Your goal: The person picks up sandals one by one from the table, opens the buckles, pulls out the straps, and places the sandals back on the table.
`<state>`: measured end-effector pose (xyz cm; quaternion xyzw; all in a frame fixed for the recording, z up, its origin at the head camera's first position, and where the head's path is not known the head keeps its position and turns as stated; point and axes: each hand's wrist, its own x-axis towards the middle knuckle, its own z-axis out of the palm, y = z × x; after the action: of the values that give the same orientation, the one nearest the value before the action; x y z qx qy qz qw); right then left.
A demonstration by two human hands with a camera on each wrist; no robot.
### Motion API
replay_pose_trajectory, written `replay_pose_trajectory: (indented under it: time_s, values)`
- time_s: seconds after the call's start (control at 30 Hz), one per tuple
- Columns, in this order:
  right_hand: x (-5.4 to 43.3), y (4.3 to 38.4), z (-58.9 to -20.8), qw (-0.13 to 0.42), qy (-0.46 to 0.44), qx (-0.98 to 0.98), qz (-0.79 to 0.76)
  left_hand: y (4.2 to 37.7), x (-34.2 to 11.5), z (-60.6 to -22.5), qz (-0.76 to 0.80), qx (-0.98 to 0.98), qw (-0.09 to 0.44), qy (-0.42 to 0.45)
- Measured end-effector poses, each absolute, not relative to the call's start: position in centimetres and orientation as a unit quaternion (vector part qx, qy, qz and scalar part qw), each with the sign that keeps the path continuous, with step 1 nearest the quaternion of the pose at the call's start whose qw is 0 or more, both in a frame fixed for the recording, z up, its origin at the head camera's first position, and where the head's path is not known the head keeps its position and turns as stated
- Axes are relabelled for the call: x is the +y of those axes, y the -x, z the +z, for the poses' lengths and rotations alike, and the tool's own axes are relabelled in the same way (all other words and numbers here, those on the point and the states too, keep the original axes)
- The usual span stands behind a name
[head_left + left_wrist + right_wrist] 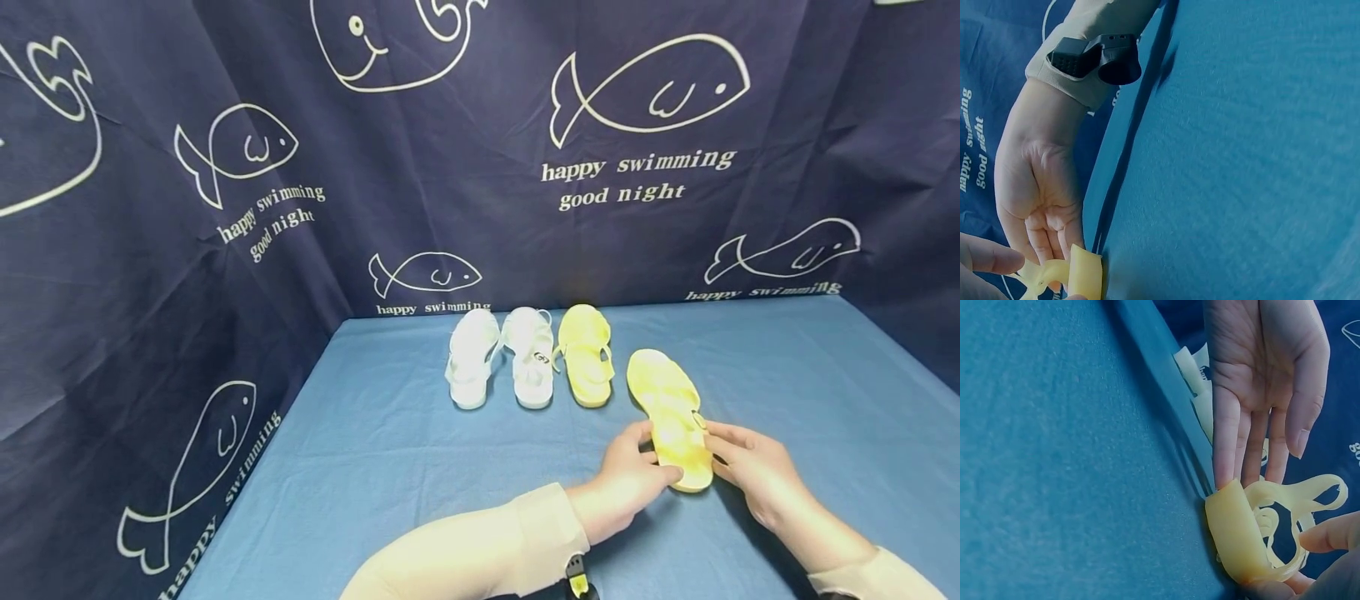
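Observation:
A yellow sandal (675, 425) lies on the blue cloth, toe away from me and tilted left. Along its left side, my left hand (621, 483) touches the sole with straight fingers, its thumb over the heel. On the right side, my right hand (761, 475) pinches the sandal by its strap (1319, 487), thumb and forefinger close together. The right wrist view shows the left thumb standing apart from the heel. Just left and farther back is a second yellow sandal (585, 354), beside two pale white sandals, the left one (472, 358) and the right one (531, 358).
Blue cloth (390, 467) covers the table. Behind and to the left hangs a dark blue curtain (465, 183) with white fish drawings and lettering. Both wrists wear cuffed cream sleeves, and a black camera (1100, 57) sits at the right cuff.

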<state>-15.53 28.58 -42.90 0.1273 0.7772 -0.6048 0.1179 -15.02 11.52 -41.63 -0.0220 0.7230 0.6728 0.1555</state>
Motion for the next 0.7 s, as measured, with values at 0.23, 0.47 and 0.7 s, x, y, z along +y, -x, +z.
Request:
replay_pose_trajectory:
  time_s: [0.23,0.47,0.7]
  values:
    - [29.1,14.7,-43.4,0.137,-0.13,0.781,-0.596,14.2,11.2,-41.8,0.678,0.714,0.173,0.03]
    - [29.3,14.1,-43.2,0.135,-0.102,0.803,-0.571,13.8,10.9,-41.7,0.676,0.716,0.174,0.022]
    - [29.5,14.0,-42.4,0.122,-0.052,0.862,-0.49,13.9,10.7,-41.7,0.648,0.746,0.153,0.009]
